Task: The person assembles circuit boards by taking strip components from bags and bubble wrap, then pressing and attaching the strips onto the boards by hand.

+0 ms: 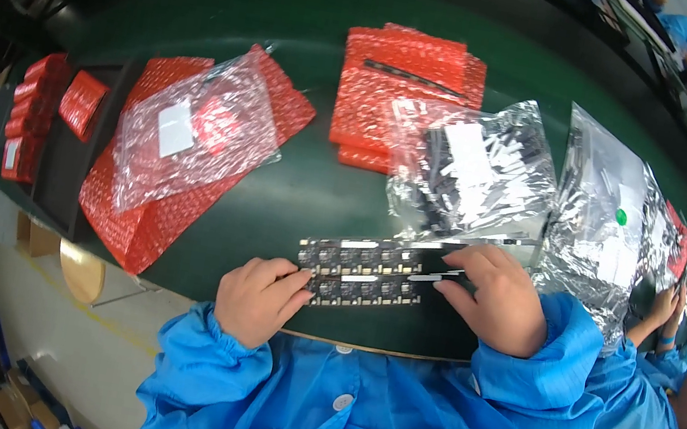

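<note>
Two black circuit board strips, dotted with small parts, lie side by side near the table's front edge. At their left end my left hand is closed, its thumb and fingertips pinching the board's edge. My right hand is closed on metal tweezers, whose tips point left over the right end of the strips. Whether the tips touch the board I cannot tell. Just beyond lies a clear plastic bag with dark pieces and a white label, its near edge close to my right fingers.
Red bubble-wrap sleeves lie stacked at the back, with a thin dark strip on top. Left are a clear bubble bag and a dark tray. Another shiny bag lies right, near a co-worker's blue sleeve.
</note>
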The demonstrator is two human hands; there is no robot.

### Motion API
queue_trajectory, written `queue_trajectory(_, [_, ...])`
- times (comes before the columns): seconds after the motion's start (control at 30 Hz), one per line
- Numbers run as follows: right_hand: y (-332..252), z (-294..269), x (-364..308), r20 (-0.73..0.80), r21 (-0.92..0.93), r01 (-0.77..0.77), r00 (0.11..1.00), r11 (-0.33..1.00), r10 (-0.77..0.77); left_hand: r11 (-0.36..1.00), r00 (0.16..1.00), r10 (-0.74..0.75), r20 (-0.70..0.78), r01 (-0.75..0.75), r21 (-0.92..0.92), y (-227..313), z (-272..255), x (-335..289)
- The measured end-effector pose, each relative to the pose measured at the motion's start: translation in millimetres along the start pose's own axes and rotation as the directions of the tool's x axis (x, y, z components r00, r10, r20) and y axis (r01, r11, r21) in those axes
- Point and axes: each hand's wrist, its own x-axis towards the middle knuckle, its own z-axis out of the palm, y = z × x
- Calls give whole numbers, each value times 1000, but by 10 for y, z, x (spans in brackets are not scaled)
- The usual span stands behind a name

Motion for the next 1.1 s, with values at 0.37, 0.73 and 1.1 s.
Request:
queue_trajectory(0.37, [-1,243,-228,-45,-16,205,978,979,-205,986,944,101,315,-136,93,256,107,203])
queue_trajectory(0.73, [56,666,-237,55,-15,251,967,968,-250,988,927,124,354,-148,42,225,189,206])
queue_trajectory(1.1, [386,154,-321,-176,-145,1,984,989,-27,983,953,-152,263,118,139,221,39,306])
